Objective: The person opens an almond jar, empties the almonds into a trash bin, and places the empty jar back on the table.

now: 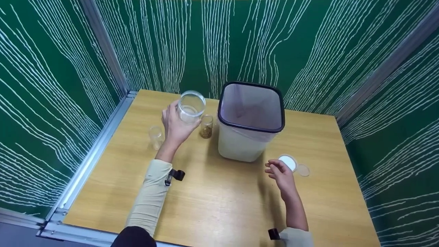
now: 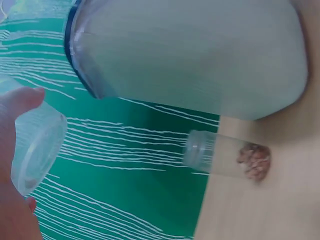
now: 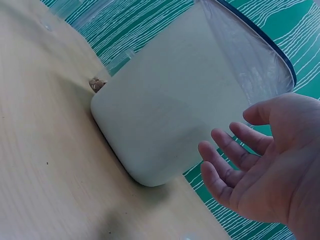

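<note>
My left hand (image 1: 178, 123) grips a wide clear jar (image 1: 192, 104) around its side, raised above the back left of the table, its round mouth tilted toward the head camera. Just right of that hand, a small clear jar (image 2: 227, 155) with brown pieces at its bottom stands upright on the table. My right hand (image 1: 282, 175) hovers at the right with fingers loosely bent and nothing in them, as the right wrist view confirms. A white bin (image 1: 241, 144) with a dark rim and a clear liner stands between the hands.
Another clear jar (image 1: 156, 137) is left of my left forearm. A white round lid (image 1: 288, 162) and a clear round lid (image 1: 303, 170) lie on the wooden table (image 1: 219, 206) beside my right hand. Green walls with white lines and metal posts enclose the table.
</note>
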### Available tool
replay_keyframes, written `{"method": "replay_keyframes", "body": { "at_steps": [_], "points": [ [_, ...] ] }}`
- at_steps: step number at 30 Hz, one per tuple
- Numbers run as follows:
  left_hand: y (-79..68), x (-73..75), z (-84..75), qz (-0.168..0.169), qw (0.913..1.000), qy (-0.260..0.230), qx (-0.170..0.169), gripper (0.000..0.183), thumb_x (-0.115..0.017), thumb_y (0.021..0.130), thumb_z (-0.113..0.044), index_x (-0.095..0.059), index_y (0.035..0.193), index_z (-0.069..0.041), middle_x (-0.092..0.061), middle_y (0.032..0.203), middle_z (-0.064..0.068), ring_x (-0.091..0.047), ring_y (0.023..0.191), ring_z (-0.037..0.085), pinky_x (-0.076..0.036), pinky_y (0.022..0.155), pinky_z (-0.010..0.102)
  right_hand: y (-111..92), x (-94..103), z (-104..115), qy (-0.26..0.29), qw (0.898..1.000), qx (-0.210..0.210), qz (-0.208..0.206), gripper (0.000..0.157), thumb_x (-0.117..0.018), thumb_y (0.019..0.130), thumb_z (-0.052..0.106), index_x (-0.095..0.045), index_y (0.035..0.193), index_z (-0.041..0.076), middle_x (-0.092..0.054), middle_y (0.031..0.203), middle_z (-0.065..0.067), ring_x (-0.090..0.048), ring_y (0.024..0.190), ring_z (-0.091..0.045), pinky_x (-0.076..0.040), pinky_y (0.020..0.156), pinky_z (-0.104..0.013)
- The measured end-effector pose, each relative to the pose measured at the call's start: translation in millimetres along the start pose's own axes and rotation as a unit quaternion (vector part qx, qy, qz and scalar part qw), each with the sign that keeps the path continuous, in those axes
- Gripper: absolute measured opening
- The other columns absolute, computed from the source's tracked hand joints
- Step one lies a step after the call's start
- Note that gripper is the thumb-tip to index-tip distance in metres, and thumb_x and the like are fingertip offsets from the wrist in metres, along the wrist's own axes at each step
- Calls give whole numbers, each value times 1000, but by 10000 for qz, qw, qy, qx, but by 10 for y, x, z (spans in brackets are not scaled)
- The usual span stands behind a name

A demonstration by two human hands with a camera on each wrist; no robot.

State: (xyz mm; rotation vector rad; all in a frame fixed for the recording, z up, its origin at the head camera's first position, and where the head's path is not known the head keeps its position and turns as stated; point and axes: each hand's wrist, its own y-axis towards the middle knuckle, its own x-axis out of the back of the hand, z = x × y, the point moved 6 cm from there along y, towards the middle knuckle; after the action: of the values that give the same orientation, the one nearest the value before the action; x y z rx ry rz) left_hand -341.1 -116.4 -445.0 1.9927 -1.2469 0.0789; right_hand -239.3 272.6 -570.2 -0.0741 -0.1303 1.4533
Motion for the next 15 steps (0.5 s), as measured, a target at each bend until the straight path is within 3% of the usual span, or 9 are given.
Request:
{"method": "replay_keyframes", "body": {
  "at_steps": [3,6,12,15],
  "points": [
    [-89,-72,149,211,9983,-91,529,93,-89,61,-46,-44,136,-13,-54,126,6,-40,115,25,-31,94,45,4,-8,-35,-26,10000,-36,-47,29,-50,101,11,-51,122,-9,-62,113,-21,-63,96,-30,-51,76,-28],
    [-185,-158,288,393,9957,-227,814,98,-89,61,-45,-41,140,-12,-52,129,8,-40,117,26,-30,94,47,3,-18,-81,3,10000,-74,-45,29,-49,101,11,-51,121,-10,-62,111,-20,-63,96,-32,-51,76,-29],
    [-333,-289,516,512,9947,-184,878,102,-89,61,-43,-37,142,-11,-46,133,11,-42,121,26,-29,94,49,-5,-49,-163,26,9999,-163,-2,28,-49,101,9,-51,121,-11,-65,102,-9,-64,94,-30,-52,76,-31],
    [-408,-323,651,506,9936,-106,1008,101,-90,60,-41,-38,141,-12,-45,131,10,-44,119,26,-29,93,47,-19,-64,-198,-10,9998,-189,-4,28,-48,101,9,-51,121,-11,-65,103,-11,-64,93,-30,-52,77,-32]
  ]
}}
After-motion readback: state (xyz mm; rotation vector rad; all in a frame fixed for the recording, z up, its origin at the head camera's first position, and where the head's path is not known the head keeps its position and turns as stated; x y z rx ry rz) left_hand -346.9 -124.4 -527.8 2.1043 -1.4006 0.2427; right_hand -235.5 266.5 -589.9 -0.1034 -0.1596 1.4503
